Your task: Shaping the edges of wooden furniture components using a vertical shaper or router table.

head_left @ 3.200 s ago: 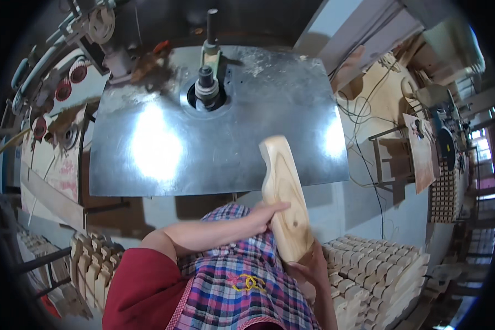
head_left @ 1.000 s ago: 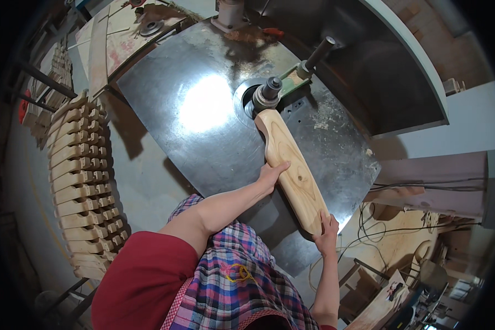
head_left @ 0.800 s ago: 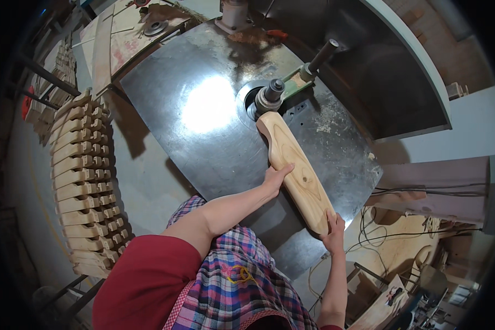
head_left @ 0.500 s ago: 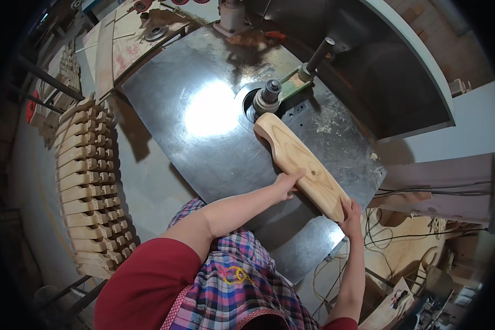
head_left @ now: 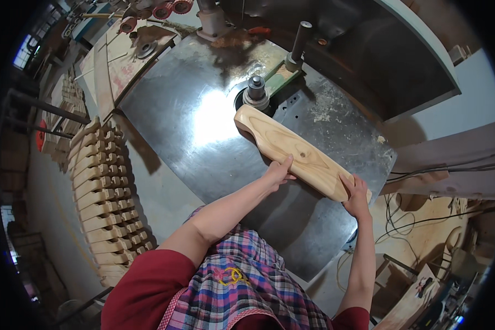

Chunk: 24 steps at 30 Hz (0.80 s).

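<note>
A long, pale wooden piece (head_left: 319, 165) with a curved, rounded far end and a dark knot lies slantwise over the steel machine table (head_left: 181, 159). Its far end sits right by the upright spindle (head_left: 256, 92); whether they touch I cannot tell. My left hand (head_left: 279, 173) grips the near long edge around the middle, thumb on top and fingers partly hidden beside the edge. At the near right end, my right hand (head_left: 356, 192) is wrapped over the wood, fingers on its upper face.
A green arm (head_left: 283, 74) with a dark upright post (head_left: 301, 41) stands behind the spindle. A curved dark guard (head_left: 379, 66) rises at the back right. On the left, several shaped wooden parts (head_left: 102, 203) are stacked in a row. Loose cables (head_left: 396, 220) hang at the right.
The wooden piece has turned to lie less steeply, its near end swinging up and right. My right hand has moved with it and now reaches further over the top. The whole view has shifted slightly.
</note>
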### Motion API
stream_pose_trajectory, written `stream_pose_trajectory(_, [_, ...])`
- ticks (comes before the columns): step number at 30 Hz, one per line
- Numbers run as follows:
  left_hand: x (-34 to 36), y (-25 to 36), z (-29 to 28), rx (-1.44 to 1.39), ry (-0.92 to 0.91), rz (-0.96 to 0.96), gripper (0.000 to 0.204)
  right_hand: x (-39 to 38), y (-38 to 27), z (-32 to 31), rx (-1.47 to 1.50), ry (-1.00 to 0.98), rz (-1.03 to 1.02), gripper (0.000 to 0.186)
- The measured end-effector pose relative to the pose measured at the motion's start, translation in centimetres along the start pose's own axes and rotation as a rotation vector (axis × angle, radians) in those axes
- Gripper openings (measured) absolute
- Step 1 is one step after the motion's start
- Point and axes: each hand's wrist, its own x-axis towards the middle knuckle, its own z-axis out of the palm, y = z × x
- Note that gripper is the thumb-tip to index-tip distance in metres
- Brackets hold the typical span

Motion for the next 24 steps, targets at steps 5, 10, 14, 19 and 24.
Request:
stream_pose_trajectory(5, [1.0, 0.9, -2.9, -0.078, 0.021, 0.057, 0.054, 1.5, -2.9, 0.5, 0.010, 0.029, -0.015, 0.075])
stream_pose_trajectory(10, [0.9, 2.8, -5.7, -0.135, -0.001, 0.046, 0.054, 2.1, -5.3, 2.1, -0.027, 0.053, 0.004, 0.072])
stream_pose_trajectory(14, [0.7, 3.4, -8.4, -0.198, -0.013, 0.059, 0.053, 2.6, -9.0, 2.7, -0.134, 0.210, 0.013, 0.068])
stream_pose_trajectory(19, [-1.3, 4.0, -13.4, -0.319, -0.020, 0.066, 0.052, 0.9, -17.9, 6.9, 0.093, 0.293, 0.284, 0.047])
stream_pose_trajectory(24, [-3.3, 5.9, -22.0, -0.384, -0.036, -0.028, 0.049, 4.8, -27.1, 11.4, 1.298, -0.002, 0.831, 0.045])
